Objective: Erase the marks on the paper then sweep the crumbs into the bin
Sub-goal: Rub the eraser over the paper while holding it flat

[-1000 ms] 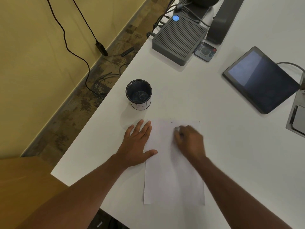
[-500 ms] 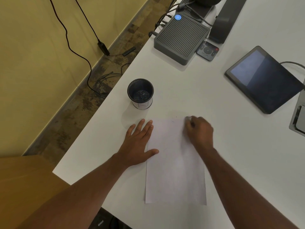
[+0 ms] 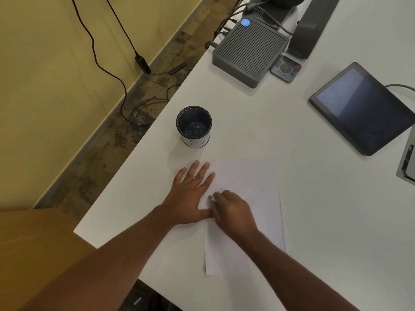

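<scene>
In the head view, the left hand [image 3: 190,198] is lying flat with its fingers spread wide, pressing down the left edge of the paper [image 3: 253,182] on the white desk [image 3: 292,221]. The right hand [image 3: 231,212] is sitting on the paper just beside the left thumb, its fingers curled narrow around a small pale thing at the tips, most likely the eraser [image 3: 211,197], though blur is hiding its shape. The paper is running with its long axis away from the person, its far edge pointing toward the bin [image 3: 194,125], a dark mesh cup standing beyond the left fingertips and apart from the sheet. A few faint specks, perhaps crumbs, are showing at the far edge. Judging from this, erasing is not yet finished; for the sweep the bin is lying up and to the left, nearer the left hand
</scene>
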`<state>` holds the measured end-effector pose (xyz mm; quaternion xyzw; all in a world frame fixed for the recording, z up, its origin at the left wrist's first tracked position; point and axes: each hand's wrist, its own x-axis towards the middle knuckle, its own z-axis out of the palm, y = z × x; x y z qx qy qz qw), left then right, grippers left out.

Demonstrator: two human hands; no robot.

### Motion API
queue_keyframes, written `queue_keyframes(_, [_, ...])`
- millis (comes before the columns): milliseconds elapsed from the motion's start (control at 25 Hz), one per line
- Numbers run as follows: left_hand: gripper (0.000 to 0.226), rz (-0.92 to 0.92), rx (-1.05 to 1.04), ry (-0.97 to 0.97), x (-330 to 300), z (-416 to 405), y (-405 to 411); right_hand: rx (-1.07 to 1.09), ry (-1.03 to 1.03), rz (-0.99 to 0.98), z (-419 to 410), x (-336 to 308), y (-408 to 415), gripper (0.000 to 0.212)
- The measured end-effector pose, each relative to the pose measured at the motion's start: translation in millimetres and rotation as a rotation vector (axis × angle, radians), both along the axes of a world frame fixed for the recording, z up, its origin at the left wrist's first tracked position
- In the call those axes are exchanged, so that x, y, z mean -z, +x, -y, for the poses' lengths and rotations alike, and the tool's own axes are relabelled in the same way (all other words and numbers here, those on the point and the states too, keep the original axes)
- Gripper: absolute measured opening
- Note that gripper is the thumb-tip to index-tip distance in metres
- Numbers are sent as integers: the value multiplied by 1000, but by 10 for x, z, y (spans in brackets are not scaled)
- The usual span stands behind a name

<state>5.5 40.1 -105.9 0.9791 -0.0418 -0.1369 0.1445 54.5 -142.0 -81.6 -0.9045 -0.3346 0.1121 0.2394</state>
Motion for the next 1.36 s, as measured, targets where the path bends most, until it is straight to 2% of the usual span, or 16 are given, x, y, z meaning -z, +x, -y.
queue_keyframes(120, [109,-13,-11,10,6,-9,2,272,-2,41,101,-28,442,11])
queue_keyframes(160, [109,-18,-8,11,5,-8,6,296,-7,43,92,-53,464,11])
queue_keyframes(320, [107,-20,-2,1,-9,-1,10,-84,-14,39,2,-74,87,11])
queue_keyframes(360, [108,-31,-4,4,-8,-4,10,-35,-35,16,29,-64,245,12])
queue_keyframes(440, [110,-42,-9,6,-10,-5,16,233,-25,96,73,-61,625,16])
queue_keyframes(480, [110,-40,-10,4,-13,-4,17,265,-22,119,65,-71,651,16])
queue_keyframes(520, [109,-34,-11,2,-17,0,20,217,-31,108,33,-100,562,15])
queue_keyframes(600, [106,-24,-8,-5,-30,1,22,-47,-37,36,-57,-109,29,10])
queue_keyframes(680, [106,-28,-6,0,-31,1,18,-193,-39,35,43,-81,28,7])
queue_keyframes(840, [111,-49,-10,11,-33,-6,26,323,-60,125,220,-78,774,19])
queue_keyframes(880, [111,-48,-12,7,-33,-5,28,325,-59,101,189,-101,704,19])
queue_keyframes(1000, [109,-45,-8,2,-36,-3,21,30,-28,57,75,-96,34,12])
queue_keyframes(1040, [110,-51,-6,9,-32,-3,20,-8,-34,36,143,-114,67,10])
queue_keyframes(1200, [111,-85,-9,22,-52,-5,44,388,-45,133,347,-106,684,17])
queue_keyframes(1280, [111,-80,-9,21,-57,0,40,303,-60,60,186,-148,440,17])
queue_keyframes(1360, [110,-72,-2,20,-57,-7,31,69,-44,82,103,-104,53,13])
